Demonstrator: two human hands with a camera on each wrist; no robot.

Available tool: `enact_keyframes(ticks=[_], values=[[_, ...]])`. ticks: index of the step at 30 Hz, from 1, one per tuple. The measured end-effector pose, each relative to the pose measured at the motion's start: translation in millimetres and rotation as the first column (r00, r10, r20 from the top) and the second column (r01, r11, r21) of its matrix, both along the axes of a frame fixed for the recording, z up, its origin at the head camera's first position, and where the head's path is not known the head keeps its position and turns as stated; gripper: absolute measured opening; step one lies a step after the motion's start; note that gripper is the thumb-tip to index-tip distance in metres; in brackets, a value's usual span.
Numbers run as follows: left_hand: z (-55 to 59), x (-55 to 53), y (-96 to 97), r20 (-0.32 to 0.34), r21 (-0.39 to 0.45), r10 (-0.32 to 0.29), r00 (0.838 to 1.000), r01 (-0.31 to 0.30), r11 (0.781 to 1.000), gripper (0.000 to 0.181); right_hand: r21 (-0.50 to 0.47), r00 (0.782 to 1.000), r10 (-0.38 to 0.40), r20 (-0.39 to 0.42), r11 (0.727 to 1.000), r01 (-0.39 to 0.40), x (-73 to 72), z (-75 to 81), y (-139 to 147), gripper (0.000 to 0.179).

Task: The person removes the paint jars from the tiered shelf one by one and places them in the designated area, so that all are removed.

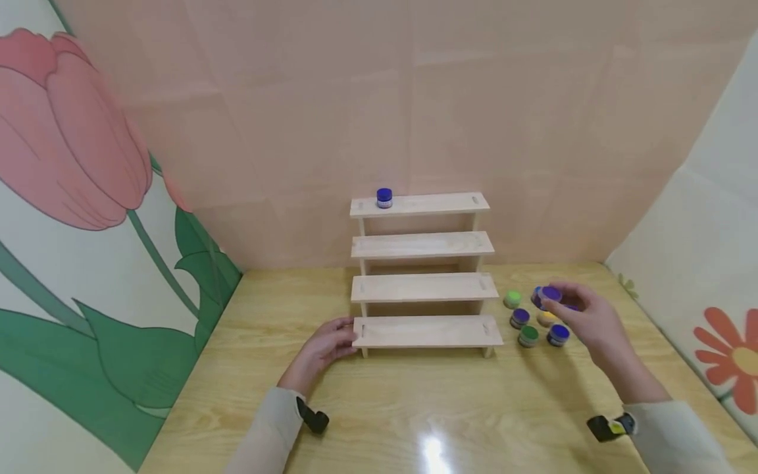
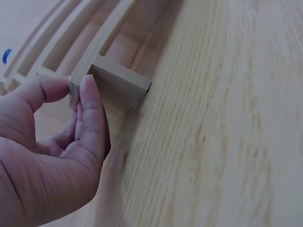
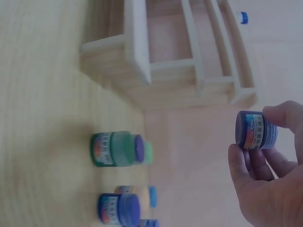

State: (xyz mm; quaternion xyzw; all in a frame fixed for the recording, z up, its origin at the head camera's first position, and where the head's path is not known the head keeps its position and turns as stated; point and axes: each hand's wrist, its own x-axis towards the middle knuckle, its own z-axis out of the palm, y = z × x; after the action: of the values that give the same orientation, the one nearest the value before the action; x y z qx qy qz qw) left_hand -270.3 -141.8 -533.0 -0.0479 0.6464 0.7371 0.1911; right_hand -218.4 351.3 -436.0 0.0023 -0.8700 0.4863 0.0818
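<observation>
My right hand (image 1: 595,326) holds a small paint jar (image 3: 254,130) with a dark purple-blue lid between thumb and fingers, raised above the other jars. In the right wrist view its printed label faces the camera. A four-tier wooden display stand (image 1: 426,331) stands in the middle of the table. At its lower left corner, my left hand (image 1: 324,345) pinches the end of the lowest board, thumb and fingers on either face in the left wrist view. One blue-lidded jar (image 1: 384,199) sits on the top tier, toward the left.
Right of the stand, a group of jars stands on the wood-grain table (image 1: 379,408): dark green (image 1: 528,337), light green (image 1: 512,299), purple (image 1: 520,318), blue (image 1: 558,335) and yellow (image 1: 546,319), the last partly hidden. A beige backdrop (image 1: 296,131) rises close behind the stand.
</observation>
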Motion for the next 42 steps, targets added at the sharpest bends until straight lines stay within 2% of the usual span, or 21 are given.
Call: enact_keyframes(ticks=[9, 19, 28, 37, 42], values=[[0.3, -0.9, 0.7, -0.004, 0.000, 0.001, 1.000, -0.001, 1.000, 0.061, 0.066, 0.998, -0.001, 0.065, 0.998, -0.003, 13.1, -20.2, 7.6, 0.065], [3.6, 1.6, 2.2, -0.009, -0.015, 0.007, 1.000, -0.007, 1.000, 0.063, 0.079, 0.996, 0.043, 0.073, 0.996, -0.049, 27.3, -48.6, 10.7, 0.057], [7.3, 0.7, 2.1, -0.013, -0.025, 0.001, 1.000, -0.001, 1.000, 0.063, 0.086, 0.995, 0.060, 0.075, 0.994, -0.066, 31.5, -62.2, 12.0, 0.057], [5.5, 1.1, 1.0, -0.015, -0.019, -0.007, 1.000, 0.007, 1.000, 0.062, 0.110, 0.979, 0.072, 0.191, 0.989, -0.094, 33.2, -75.5, 10.8, 0.056], [2.7, 0.2, 1.2, -0.007, -0.022, -0.007, 1.000, 0.007, 1.000, 0.062, 0.105, 0.970, 0.085, 0.226, 0.988, -0.111, 31.5, -78.6, 7.1, 0.057]])
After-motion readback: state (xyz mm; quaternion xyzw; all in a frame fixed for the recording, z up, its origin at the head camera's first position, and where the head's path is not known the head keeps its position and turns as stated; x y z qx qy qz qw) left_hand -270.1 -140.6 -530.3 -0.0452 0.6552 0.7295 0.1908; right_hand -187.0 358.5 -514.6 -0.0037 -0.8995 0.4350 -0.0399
